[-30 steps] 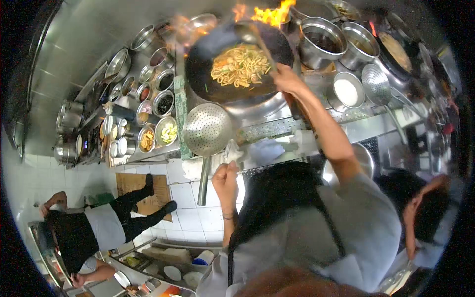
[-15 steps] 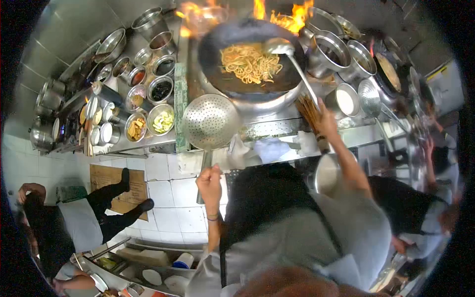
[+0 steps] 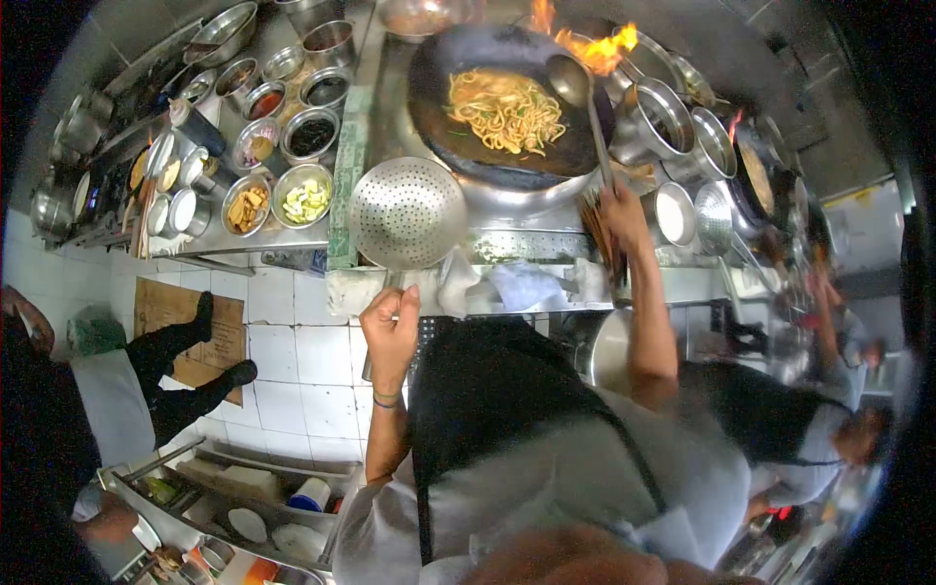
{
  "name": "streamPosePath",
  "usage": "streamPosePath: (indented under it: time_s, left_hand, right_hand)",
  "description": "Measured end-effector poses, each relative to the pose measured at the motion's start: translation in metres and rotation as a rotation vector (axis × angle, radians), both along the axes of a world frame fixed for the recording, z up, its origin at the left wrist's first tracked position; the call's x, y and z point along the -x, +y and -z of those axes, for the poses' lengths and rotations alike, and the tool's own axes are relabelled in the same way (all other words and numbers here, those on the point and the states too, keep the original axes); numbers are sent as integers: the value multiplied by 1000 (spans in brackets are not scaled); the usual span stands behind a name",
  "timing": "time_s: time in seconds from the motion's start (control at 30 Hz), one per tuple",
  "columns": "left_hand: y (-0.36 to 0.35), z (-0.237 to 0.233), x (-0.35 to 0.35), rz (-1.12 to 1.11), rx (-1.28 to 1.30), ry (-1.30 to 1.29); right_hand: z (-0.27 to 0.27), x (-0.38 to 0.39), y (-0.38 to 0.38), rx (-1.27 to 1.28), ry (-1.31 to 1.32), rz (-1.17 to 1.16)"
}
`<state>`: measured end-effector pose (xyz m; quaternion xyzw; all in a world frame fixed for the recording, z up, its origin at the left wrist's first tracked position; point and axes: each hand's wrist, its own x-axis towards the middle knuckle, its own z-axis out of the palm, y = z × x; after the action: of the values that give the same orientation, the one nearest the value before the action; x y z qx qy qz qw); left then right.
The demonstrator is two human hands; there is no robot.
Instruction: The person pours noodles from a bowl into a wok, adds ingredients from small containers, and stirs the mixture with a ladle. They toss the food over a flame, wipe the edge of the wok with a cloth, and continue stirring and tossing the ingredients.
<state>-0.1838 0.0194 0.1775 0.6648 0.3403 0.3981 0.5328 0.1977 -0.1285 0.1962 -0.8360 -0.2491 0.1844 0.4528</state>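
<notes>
My left hand point(image 3: 392, 336) is closed near the handle of a round perforated strainer point(image 3: 408, 213), which lies at the front edge of the stove; what its fingers grip is partly hidden. My right hand point(image 3: 625, 216) is wrapped round the long handle of a metal ladle point(image 3: 569, 81). The ladle's bowl is over the right side of a black wok point(image 3: 434, 73). Noodles point(image 3: 504, 112) with green bits lie in the wok. Beneath my right hand a bamboo brush point(image 3: 597, 226) stands at the stove edge.
Flames point(image 3: 604, 47) rise behind the wok. Metal bowls of ingredients point(image 3: 306, 195) stand at the left, pots point(image 3: 658, 117) at the right. White cloths point(image 3: 526, 285) lie along the front edge. One person point(image 3: 117, 390) is at the left, another point(image 3: 770, 409) at the right.
The view has shifted. The ladle's bowl has turned over and stands farther right of the noodles. The flames behind the wok's left side are gone.
</notes>
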Motion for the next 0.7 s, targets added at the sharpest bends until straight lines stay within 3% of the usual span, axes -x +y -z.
streamPosePath:
  time_s: [0.03, 0.1, 0.2, 0.27, 0.33, 0.4, 0.5, 0.6, 0.7]
  left_hand:
    - [-3, 2, -1, 6, 28, -1]
    - [-9, 3, -4, 24, 77, 4]
    - [-12, -8, -14, 134, 28, -11]
    - [-11, -13, -26, 178, -35, -35]
    - [-10, -16, -38, 245, -50, -50]
    - [-7, -19, -49, 321, -80, -79]
    - [-8, -24, -71, 379, -213, -115]
    - [-4, -21, -114, 469, -560, -61]
    - [7, -32, -169, 195, -904, -106]
  right_hand:
    - [3, -19, 20, 10, -81, -10]
    - [2, -53, 55, 95, 130, -143]
    - [-41, -35, 75, 232, 216, -248]
    - [-17, -69, 56, 31, -610, -519]
    - [-30, -78, 26, 164, -1076, -549]
    - [-85, -40, -14, 623, -1143, -344]
    - [-52, -9, -61, 530, -1037, -147]
    - [48, -7, -86, 417, -904, 2]
    - [66, 13, -88, 118, -837, 26]
